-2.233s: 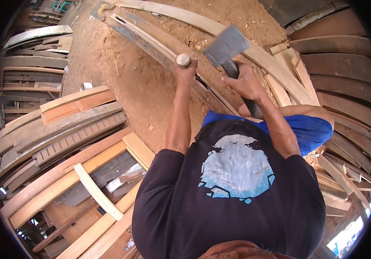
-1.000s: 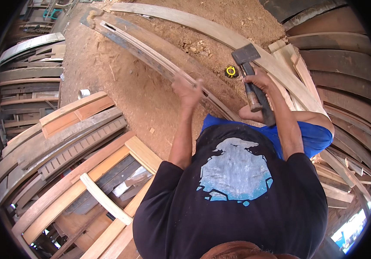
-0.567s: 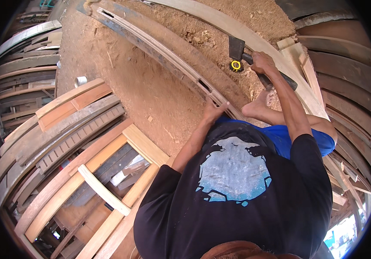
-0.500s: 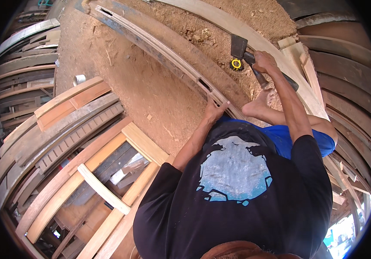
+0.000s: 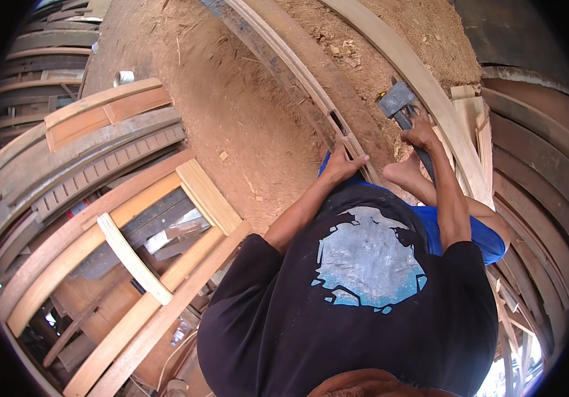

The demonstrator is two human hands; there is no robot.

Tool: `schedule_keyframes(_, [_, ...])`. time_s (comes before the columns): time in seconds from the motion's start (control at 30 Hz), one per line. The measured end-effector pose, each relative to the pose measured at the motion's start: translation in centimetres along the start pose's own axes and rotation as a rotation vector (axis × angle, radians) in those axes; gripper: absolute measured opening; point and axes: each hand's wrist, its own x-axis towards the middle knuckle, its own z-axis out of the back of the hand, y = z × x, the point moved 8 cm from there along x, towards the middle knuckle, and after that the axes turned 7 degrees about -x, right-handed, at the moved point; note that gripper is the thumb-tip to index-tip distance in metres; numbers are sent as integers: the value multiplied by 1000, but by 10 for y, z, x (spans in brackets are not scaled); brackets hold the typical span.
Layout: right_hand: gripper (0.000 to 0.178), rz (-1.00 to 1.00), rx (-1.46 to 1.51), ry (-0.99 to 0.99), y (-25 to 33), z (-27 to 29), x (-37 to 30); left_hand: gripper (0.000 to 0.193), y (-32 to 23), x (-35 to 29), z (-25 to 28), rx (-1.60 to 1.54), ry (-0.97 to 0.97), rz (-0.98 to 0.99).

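My right hand (image 5: 422, 130) grips the handle of a hatchet with a grey metal head (image 5: 397, 100), which rests low beside a long pale plank (image 5: 423, 86). My left hand (image 5: 342, 162) lies flat on a long wooden frame piece (image 5: 297, 73) that runs away across the sawdust-covered ground. My bare foot (image 5: 405, 171) sits between the two hands, below my blue shorts (image 5: 460, 228). My dark shirt fills the lower middle of the view.
A pale wooden window frame (image 5: 132, 258) with a loose slat lies at the lower left. Stacked wooden frames and panels (image 5: 92, 145) sit on the left. More curved planks (image 5: 536, 172) are piled on the right. Sawdust ground (image 5: 231, 112) spreads in the middle.
The hatchet has come down from a raised position to rest by the plank. My left hand, raised earlier, has dropped onto the long frame piece. My view has tilted forward.
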Motion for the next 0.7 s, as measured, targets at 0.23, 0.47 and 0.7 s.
schedule_keyframes(0.23, [33, 95, 29, -22, 65, 40, -58, 100, -6, -4, 6, 156, -80, -24])
schedule_keyframes(0.47, [37, 352, 263, -291, 123, 163, -184, 109, 41, 25, -1, 76, -42, -93])
schedule_keyframes(0.7, [47, 480, 730, -689, 56, 224, -370, 52, 36, 24, -7, -136, 18, -80])
